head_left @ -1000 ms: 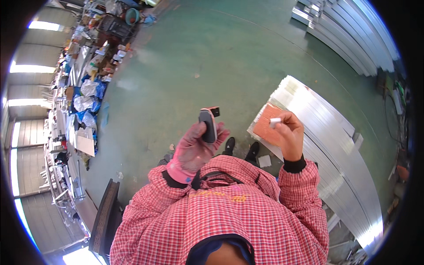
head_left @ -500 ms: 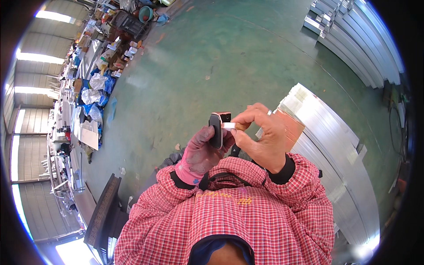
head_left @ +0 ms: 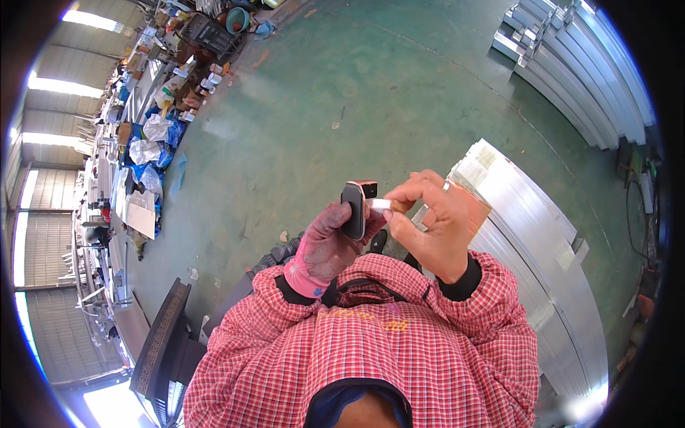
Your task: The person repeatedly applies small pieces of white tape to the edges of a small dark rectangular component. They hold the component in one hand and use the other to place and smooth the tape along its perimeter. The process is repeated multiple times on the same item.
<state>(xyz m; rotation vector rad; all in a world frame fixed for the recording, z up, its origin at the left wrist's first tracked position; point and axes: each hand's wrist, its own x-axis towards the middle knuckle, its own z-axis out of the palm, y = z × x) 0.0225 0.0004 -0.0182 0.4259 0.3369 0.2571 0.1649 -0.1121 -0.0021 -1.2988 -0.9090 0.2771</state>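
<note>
My left hand (head_left: 330, 244), in a dirty pink glove, grips a flat black piece with rounded ends and a pale edge (head_left: 353, 210). The thumb lies on its face, and most of the fingers are hidden behind it. A smaller dark block (head_left: 369, 190) shows at the piece's upper right; I cannot tell whether they are joined. My right hand (head_left: 435, 225) is bare, with a ring on one finger. Between its thumb and fingertips it pinches a small white piece (head_left: 381, 204), which points toward the black piece, close to its right side.
Long silvery metal profiles (head_left: 528, 242) lie stacked at my right, with brown cardboard (head_left: 471, 214) on them. More profiles (head_left: 571, 78) lie at the far right. Boxes and plastic bags (head_left: 153, 143) crowd the left side. A dark ornamented panel (head_left: 160, 339) stands at the lower left.
My right hand and the white piece have shifted slightly to the right, away from the black piece. My left hand keeps its hold with little movement.
</note>
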